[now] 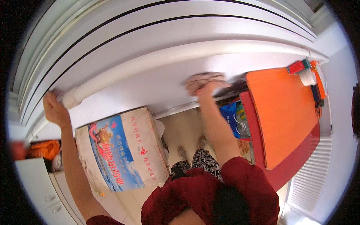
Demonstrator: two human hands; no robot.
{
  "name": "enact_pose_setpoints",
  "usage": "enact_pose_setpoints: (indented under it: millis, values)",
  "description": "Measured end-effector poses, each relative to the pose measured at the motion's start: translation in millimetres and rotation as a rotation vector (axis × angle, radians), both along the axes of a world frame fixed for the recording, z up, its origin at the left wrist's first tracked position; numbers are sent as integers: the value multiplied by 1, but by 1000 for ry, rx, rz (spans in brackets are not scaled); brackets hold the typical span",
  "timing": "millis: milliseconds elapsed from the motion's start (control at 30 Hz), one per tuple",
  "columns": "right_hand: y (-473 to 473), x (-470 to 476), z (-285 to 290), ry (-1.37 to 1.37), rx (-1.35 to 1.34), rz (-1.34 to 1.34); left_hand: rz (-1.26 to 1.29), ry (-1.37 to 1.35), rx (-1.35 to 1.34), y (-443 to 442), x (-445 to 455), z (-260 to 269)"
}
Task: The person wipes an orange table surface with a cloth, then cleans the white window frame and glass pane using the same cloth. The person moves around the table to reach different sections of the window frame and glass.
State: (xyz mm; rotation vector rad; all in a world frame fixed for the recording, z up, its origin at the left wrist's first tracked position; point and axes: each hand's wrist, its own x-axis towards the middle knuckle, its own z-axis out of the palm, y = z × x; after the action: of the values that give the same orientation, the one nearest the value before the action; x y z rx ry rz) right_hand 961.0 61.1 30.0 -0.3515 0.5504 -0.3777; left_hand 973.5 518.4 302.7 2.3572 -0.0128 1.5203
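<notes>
My right hand [211,85] is pressed on a crumpled pinkish-brown cloth [201,80] against the white wall [157,81], below the long white pipe [180,54]; motion blurs it. At the left, my left hand [54,108] is raised beside the pipe's thick end joint, its fingers curled. Whether that hand grips the pipe or holds anything cannot be told. Beneath the hands, a large worn cardboard box [153,135] with a blue printed panel stands near the wall.
An orange tabletop [281,112] on a red base stands at the right, bearing a white cup [307,77] and a red box [297,67]. Beside it lies a blue bag [230,116]. A white radiator [310,174] is at far right, a white cabinet [36,180] at lower left.
</notes>
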Motion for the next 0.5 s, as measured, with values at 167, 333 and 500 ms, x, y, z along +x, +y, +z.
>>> enact_pose_setpoints:
  millis: [167, 333, 500]
  values:
    - [86, -29, 14, 51, 200, 465, -48, 83, 12, 14, 4, -3]
    - [-47, -65, 51, 248, -175, 266, 48, 147, -59, 31, 6, -4]
    - [-261, -140, 48, 516, -1353, -151, 114, 121, 95, 40, 10, -7]
